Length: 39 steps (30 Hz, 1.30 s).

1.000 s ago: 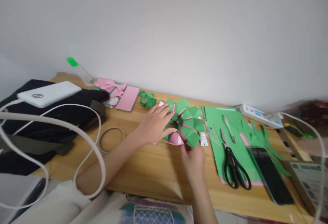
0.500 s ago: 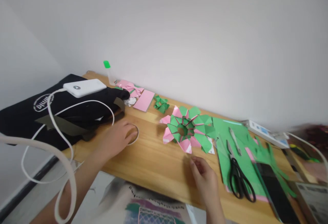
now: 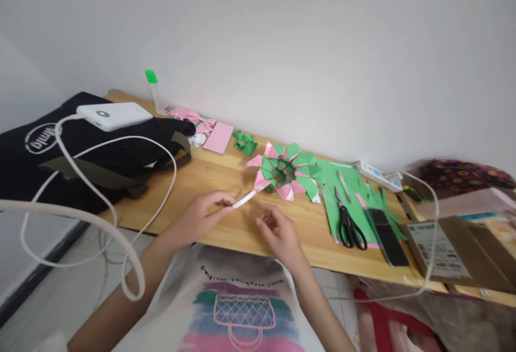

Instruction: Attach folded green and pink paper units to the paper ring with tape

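Observation:
My left hand (image 3: pixel 203 215) pinches a thin white roll of tape (image 3: pixel 244 199) between thumb and fingers. The roll is turned edge-on, its far end just in front of a pink petal. Half curled, my right hand (image 3: pixel 280 236) hovers over the wooden table, a small gap between thumb and forefinger; nothing visible is in it. Behind both hands stands a ring of folded green and pink paper (image 3: pixel 284 172) with pointed petals and an open centre. A smaller green folded-paper piece (image 3: pixel 244 142) lies to its left.
Black-handled scissors (image 3: pixel 349 225) and a cutter (image 3: pixel 344 186) lie on green paper sheets (image 3: pixel 330 209), beside a phone (image 3: pixel 389 239). At left, a power bank (image 3: pixel 115 115) with a looping white cable rests on a black bag (image 3: pixel 24 174). A bottle (image 3: pixel 157 94) stands behind pink card (image 3: pixel 218 137).
My left hand has lifted the tape roll off the table and brought it right, tipped edge-on. My right hand has come left toward it. The camera view has shifted.

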Each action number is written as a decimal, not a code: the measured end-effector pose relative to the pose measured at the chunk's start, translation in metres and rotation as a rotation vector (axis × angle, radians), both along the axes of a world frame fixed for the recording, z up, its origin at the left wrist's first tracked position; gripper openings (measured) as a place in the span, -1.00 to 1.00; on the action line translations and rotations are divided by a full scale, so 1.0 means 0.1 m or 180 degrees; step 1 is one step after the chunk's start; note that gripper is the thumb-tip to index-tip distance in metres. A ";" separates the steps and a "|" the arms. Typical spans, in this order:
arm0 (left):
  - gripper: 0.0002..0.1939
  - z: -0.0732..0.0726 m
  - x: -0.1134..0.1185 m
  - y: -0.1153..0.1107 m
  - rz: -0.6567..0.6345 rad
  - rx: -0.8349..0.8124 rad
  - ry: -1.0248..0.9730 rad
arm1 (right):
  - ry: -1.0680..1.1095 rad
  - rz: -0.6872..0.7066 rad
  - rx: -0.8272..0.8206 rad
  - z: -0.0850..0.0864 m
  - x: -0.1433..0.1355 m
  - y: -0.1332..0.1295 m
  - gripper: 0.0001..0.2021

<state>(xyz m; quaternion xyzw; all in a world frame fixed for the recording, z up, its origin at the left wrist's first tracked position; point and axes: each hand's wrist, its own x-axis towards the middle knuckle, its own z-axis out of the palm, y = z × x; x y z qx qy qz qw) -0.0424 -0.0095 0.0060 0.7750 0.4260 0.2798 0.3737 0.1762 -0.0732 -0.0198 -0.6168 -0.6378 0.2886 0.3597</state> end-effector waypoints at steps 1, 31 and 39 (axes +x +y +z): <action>-0.79 0.04 0.01 -0.04 -0.0092 -0.0233 -0.0327 | 0.0042 -0.0035 0.0086 0.03 -0.04 0.01 -0.63; -0.72 0.17 0.22 -0.25 -0.0636 -0.0232 -0.1054 | -0.0809 -0.0155 0.1951 0.30 -0.07 -0.17 -0.77; -0.69 0.21 0.50 -0.07 -0.1406 -0.1387 -0.1337 | -0.0375 -0.0377 0.1170 0.18 0.23 -0.18 -0.85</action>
